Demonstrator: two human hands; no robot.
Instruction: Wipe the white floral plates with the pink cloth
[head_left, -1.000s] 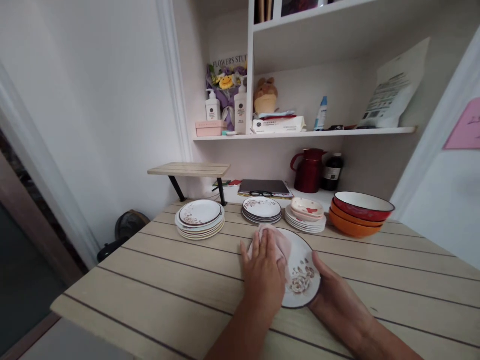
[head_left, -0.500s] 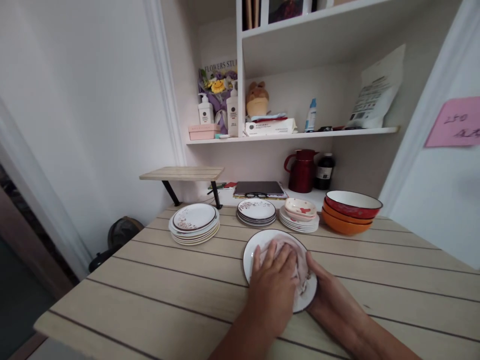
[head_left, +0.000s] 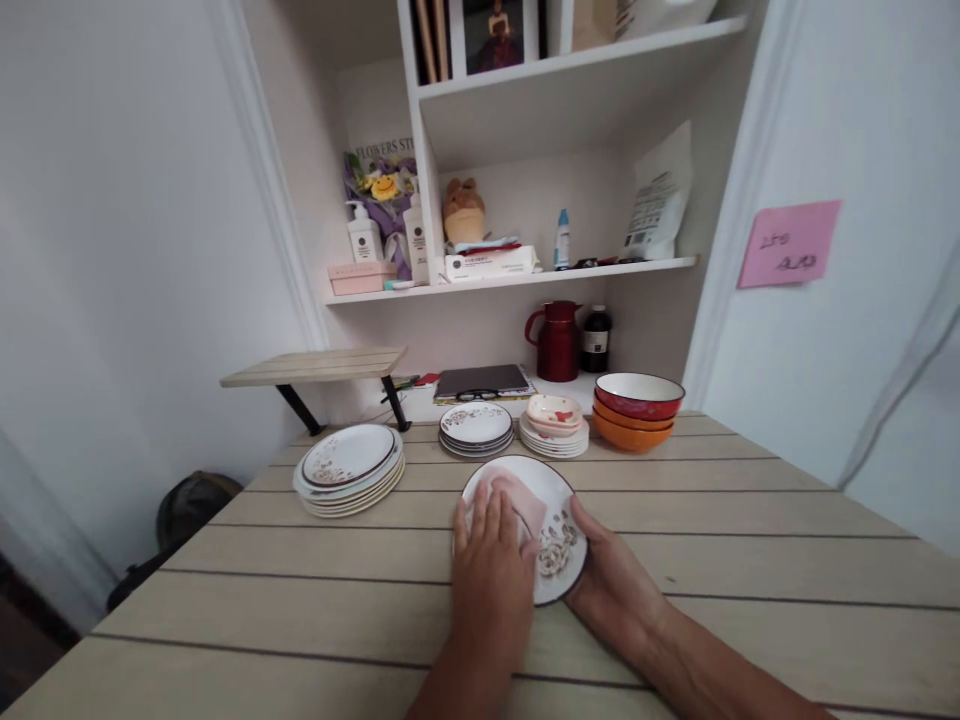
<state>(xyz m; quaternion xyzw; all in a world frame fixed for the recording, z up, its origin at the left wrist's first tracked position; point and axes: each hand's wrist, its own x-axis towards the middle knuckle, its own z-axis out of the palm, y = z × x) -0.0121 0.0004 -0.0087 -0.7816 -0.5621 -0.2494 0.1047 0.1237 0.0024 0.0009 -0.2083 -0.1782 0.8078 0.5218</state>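
Observation:
A white plate [head_left: 564,505] with a dark rim and brown flowers is held tilted above the table. My right hand [head_left: 615,585] grips its right edge, thumb on the rim and the other fingers hidden beneath. Over the plate's left part lies my left hand [head_left: 491,560], pressing a pale pink cloth [head_left: 525,500] against the surface. Its fingers are extended over the cloth, which shows beyond them at the top and right. Behind the plate stands a small stack of similar flowered plates [head_left: 475,424].
Another plate stack [head_left: 349,455] sits left, beside a small raised shelf [head_left: 322,365]. Small dishes [head_left: 555,412] rest on saucers [head_left: 555,440], with red and orange bowls [head_left: 637,405] to their right. Behind are a laptop [head_left: 482,381], glasses [head_left: 478,395] and a red jug [head_left: 558,342].
The view has turned right. My left hand and the cloth have shifted to the plate's left part, baring the brown flowers on the right. My right hand keeps its hold on the rim.

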